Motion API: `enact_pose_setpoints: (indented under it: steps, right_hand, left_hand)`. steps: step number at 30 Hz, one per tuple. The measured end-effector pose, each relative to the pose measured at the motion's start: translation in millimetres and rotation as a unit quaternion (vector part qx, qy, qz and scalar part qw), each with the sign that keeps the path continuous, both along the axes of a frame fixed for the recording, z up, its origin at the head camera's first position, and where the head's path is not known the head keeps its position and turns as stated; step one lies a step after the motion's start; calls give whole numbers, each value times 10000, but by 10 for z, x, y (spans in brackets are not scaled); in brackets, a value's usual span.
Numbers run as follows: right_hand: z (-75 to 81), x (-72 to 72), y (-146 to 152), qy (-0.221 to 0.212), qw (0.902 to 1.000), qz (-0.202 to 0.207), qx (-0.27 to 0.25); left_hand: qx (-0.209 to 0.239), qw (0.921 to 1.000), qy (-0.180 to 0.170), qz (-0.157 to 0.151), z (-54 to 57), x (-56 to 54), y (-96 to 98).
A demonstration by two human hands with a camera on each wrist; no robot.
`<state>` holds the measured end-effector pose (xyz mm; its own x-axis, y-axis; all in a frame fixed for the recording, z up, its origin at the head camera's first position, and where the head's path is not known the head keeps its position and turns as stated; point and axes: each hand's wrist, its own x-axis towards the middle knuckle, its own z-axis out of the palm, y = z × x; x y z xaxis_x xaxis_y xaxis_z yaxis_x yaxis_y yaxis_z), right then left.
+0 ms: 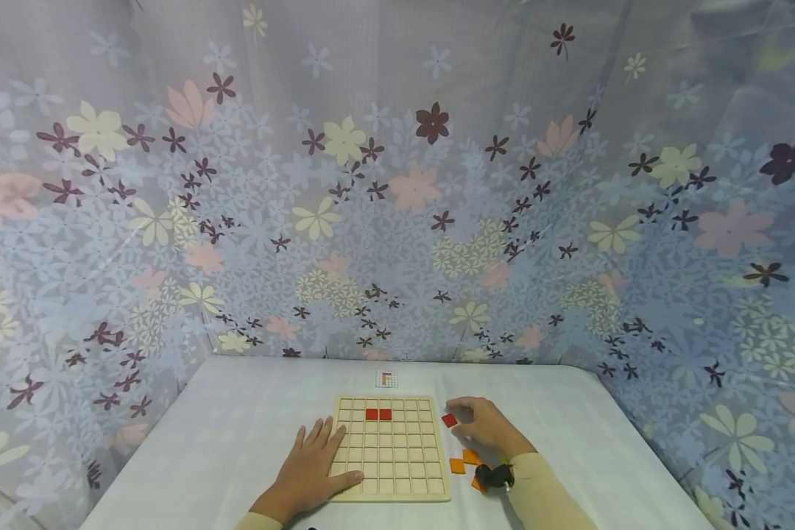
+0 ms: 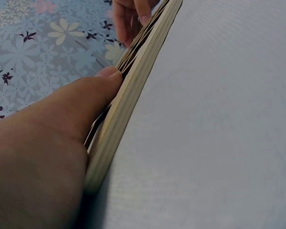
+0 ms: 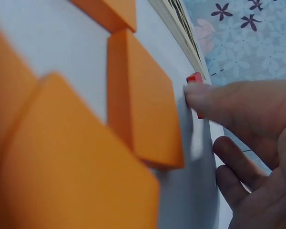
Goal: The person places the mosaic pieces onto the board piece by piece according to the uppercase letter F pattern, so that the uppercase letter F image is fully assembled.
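A square wooden grid board lies on the table, with two red tiles side by side in its second row from the far edge. Spread fingers of my left hand rest on the board's left side, the thumb on its near left part. Right of the board, my right hand is at a loose red tile. The thumb is right at that tile, overlapping it in the right wrist view, while a small gap shows between the index fingertip and the tile in the head view.
Several orange tiles lie under and beside my right wrist, which wears a black band. Behind the board sits a small printed card with a grid pattern. Flowered curtains enclose the white table at the back and sides.
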<state>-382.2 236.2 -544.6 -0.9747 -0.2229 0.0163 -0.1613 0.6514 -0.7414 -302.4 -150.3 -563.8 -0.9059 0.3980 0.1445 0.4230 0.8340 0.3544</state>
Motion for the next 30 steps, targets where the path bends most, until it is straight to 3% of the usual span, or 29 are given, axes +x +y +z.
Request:
enact_pose_setpoints:
  steps: [12, 30]
  right_hand:
    - [18, 47, -24, 537, 9982, -62, 243]
    - [7, 45, -63, 655, 9975, 72, 261]
  left_hand:
    - [44, 10000, 71, -17, -28, -23, -17]
    - [45, 9999, 113, -7, -31, -19, -10]
